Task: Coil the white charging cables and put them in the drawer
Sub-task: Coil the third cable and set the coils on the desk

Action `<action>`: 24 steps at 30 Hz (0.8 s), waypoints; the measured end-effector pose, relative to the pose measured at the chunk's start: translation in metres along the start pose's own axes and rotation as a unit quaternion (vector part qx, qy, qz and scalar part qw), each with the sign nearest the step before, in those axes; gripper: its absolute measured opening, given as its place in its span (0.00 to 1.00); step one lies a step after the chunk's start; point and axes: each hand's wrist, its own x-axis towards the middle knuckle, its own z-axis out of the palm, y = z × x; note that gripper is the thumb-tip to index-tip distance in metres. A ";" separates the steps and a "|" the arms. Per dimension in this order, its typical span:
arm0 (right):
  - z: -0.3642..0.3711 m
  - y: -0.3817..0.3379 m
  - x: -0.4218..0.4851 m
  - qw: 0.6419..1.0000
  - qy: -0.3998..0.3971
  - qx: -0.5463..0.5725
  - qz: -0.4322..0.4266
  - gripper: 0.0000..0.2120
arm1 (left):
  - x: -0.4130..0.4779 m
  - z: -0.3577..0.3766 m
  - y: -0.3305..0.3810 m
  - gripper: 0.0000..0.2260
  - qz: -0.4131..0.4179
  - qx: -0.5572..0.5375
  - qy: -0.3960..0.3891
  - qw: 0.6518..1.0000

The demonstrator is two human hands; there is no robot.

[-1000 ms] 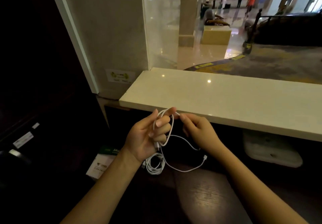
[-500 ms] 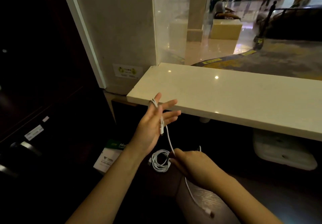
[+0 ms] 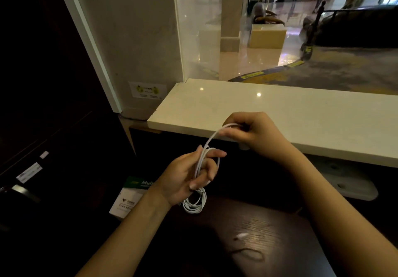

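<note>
One white charging cable [image 3: 207, 145] runs between the two hands, held in the air above the dark wooden desk [image 3: 269, 222] and in front of the cream stone counter [image 3: 301, 113]. Several turns of it are wrapped around the fingers [image 3: 215, 153] of the left hand [image 3: 185, 177], which is half open with the index finger extended toward 2 o'clock and the thumb pressed on the strands. From those turns a single strand rises toward 1 o'clock into the right hand [image 3: 256, 132], which is closed in a pinch on the cable, knuckles up, just over the counter's front edge. A blurred white plug end [image 3: 241, 235] shows low over the desk at 5 o'clock from the left hand; how it links to the rest cannot be told.

A second white cable, already a small coil [image 3: 195, 203], lies on the desk directly below the left hand at 6 o'clock, partly hidden by the palm. So two cables are in view, one coiled and one in hand.

At 8 o'clock from the coil a green-and-white printed card [image 3: 129, 197] lies at the desk's left edge. Under the counter, at 3 o'clock from the left hand, sits one pale plastic tray-like object [image 3: 349, 184]. A glass pane [image 3: 215, 28] stands behind the counter, and on the wall at its left is one small sticker [image 3: 148, 90] with two yellow-green marks. Beyond the glass is a lobby, with several blurred people far off.
</note>
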 end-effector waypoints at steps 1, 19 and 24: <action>0.000 0.004 0.000 0.999 -0.001 0.030 0.024 0.07 | -0.001 0.000 0.001 0.20 -0.005 -0.059 -0.039 0.998; 0.080 0.001 -0.073 0.977 -0.146 -0.127 0.091 0.13 | 0.023 0.011 0.009 0.22 0.119 -0.140 0.039 0.982; 0.069 -0.005 -0.072 0.954 -0.181 -0.229 0.064 0.10 | 0.030 0.003 0.000 0.22 0.184 0.447 0.142 0.864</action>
